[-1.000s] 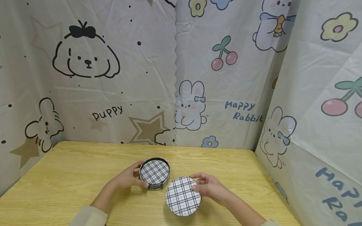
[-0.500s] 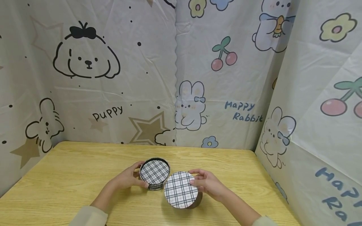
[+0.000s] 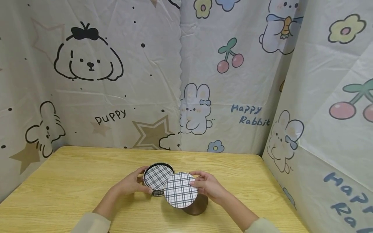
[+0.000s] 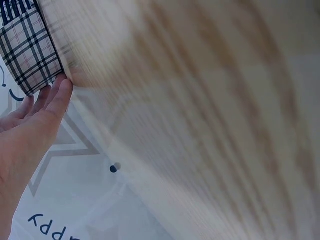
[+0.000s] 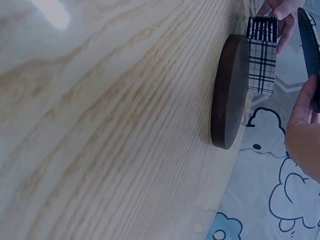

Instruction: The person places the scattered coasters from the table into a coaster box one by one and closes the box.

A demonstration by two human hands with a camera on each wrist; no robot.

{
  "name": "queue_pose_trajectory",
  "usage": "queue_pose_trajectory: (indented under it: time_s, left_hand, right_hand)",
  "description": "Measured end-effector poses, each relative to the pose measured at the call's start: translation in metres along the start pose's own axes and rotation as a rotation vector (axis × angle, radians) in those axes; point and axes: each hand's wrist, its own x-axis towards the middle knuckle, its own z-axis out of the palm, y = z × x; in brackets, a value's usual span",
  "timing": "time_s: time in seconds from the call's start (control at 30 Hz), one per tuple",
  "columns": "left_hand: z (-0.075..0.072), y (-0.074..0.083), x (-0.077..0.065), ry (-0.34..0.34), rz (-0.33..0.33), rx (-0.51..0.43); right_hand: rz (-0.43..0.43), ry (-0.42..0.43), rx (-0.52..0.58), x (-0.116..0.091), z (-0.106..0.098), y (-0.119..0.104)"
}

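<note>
A round plaid coaster holder [image 3: 158,193] with a dark rim stands on the table, and a plaid disc shows inside it. My left hand [image 3: 131,185] grips its left side, thumb in front and fingers behind; the left wrist view shows the fingertips against the plaid wall [image 4: 35,52]. Pinched at its edge by my right hand [image 3: 208,187], a round plaid coaster [image 3: 180,190] is held up off the table, overlapping the holder's front right in the head view. The right wrist view shows this coaster's dark underside [image 5: 308,47].
A dark brown round disc [image 3: 198,205] lies flat on the yellow wood-grain table [image 3: 87,171], partly hidden below the raised coaster. Cloth printed with cartoon animals [image 3: 116,81] hangs behind the table and along both sides.
My right hand has carried the plaid coaster left and away from me, up to the holder. More of the brown disc has come into sight. My left hand has stayed put.
</note>
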Motion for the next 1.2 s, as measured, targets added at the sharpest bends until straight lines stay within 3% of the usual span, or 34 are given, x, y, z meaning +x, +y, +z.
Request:
queue_pose_trajectory:
  time_s: [0.47,1.2]
  left_hand:
    - [-0.001,0.002,0.0,-0.015,0.018,-0.011]
    - [-0.001,-0.001,0.0,-0.001,-0.023,-0.005]
  right_hand:
    - [-0.058,0.081,0.062,0.025,0.012,0.007]
    - [-0.1,0.183,0.11,0.062,0.053,0.014]
